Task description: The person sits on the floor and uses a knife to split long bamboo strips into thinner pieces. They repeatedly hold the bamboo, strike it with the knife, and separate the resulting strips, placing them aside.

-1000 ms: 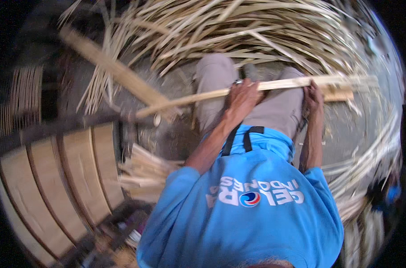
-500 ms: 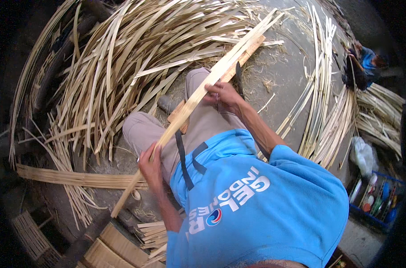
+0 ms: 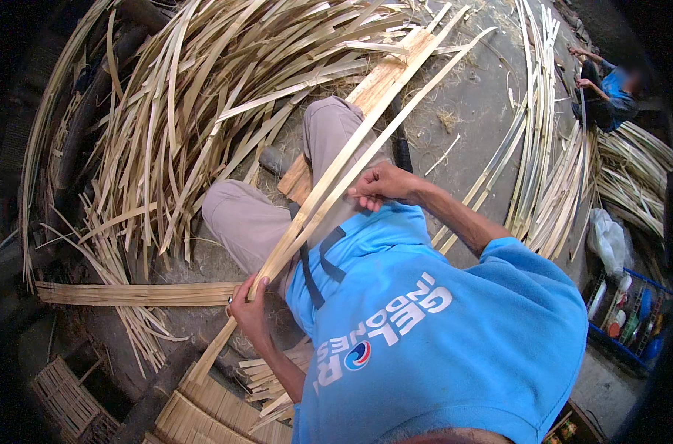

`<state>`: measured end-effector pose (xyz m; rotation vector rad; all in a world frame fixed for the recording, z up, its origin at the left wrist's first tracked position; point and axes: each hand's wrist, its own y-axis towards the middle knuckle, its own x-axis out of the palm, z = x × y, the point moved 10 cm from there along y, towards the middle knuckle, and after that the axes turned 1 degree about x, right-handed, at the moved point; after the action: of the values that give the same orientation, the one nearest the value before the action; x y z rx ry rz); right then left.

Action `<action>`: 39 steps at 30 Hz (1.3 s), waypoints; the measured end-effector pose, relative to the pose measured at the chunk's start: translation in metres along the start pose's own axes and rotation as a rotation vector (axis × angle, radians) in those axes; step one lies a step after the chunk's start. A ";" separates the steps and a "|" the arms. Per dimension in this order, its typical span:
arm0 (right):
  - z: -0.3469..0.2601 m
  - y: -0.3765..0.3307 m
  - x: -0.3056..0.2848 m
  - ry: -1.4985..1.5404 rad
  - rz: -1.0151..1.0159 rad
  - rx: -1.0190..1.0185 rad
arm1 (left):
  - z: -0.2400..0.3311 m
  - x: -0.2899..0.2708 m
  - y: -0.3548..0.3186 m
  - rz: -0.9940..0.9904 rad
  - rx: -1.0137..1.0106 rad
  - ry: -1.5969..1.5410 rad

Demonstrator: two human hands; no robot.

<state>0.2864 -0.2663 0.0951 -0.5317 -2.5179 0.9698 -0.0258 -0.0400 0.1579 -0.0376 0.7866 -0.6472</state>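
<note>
Two long pale bamboo strips [image 3: 395, 103] lie slantwise over my lap, close together near my left hand and spread apart at the far right end. My left hand [image 3: 249, 305] is closed round them near their lower part, with the thumb on top. Beside the right-hand strip, my right hand [image 3: 384, 185] has its fingers curled in a pinch. Whatever it holds, if anything, I cannot make out. Under the strips a rough wooden board [image 3: 377, 85] rests across my legs, partly hidden by my knee. A dark narrow object [image 3: 401, 152] stands by my right thigh.
A large heap of loose bamboo strips [image 3: 196, 96] fills the far left. More strip bundles [image 3: 532, 133] lie to the right, near another person [image 3: 610, 89]. A blue crate of bottles [image 3: 628, 318] and a plastic bag [image 3: 608, 240] are at right. Woven slats [image 3: 136, 293] lie at left.
The strips, together before, now fan apart at their far end. My right hand has come off the top of them and drawn back toward my body; my left hand keeps its grip, slightly lower.
</note>
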 end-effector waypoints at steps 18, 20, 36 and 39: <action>-0.130 0.027 -0.120 -0.886 0.477 -0.633 | 0.015 -0.011 -0.005 0.152 0.046 0.155; -0.107 0.049 -0.110 -1.045 0.363 -0.527 | 0.017 -0.011 -0.006 0.164 0.077 0.153; -0.122 0.052 -0.039 -1.280 0.359 -0.673 | 0.035 -0.013 -0.011 0.140 0.100 0.185; -0.154 0.028 -0.011 -0.355 0.070 -0.808 | 0.036 -0.011 -0.009 0.152 0.172 0.180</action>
<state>0.3760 -0.1679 0.1791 -0.7151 -3.1909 0.0021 -0.0124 -0.0486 0.1937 0.2379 0.8945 -0.5767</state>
